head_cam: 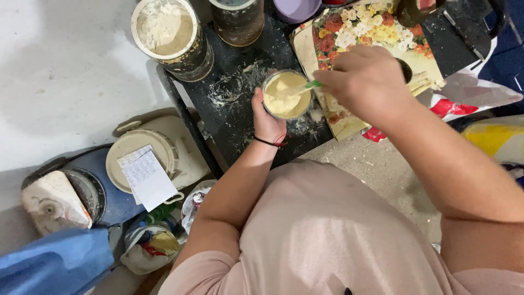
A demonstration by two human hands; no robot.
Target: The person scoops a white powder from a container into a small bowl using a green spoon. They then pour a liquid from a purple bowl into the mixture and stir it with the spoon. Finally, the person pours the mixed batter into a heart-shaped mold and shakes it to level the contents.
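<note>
A small round cup (286,94) of pale yellow batter stands on a black table (240,117) dusted with flour. My left hand (266,121) grips the cup's near side; a dark band circles that wrist. My right hand (364,79) is closed on a green-handled utensil (312,84) whose tip dips into the batter. Both forearms reach up from my pink shirt at the bottom of the view.
A large tin of flour (166,27) and a second tin (237,19) stand at the table's far end. A flowered tray (376,33) lies under my right hand. On the floor at left sit a lidded white bucket (143,153), a blue item and bags.
</note>
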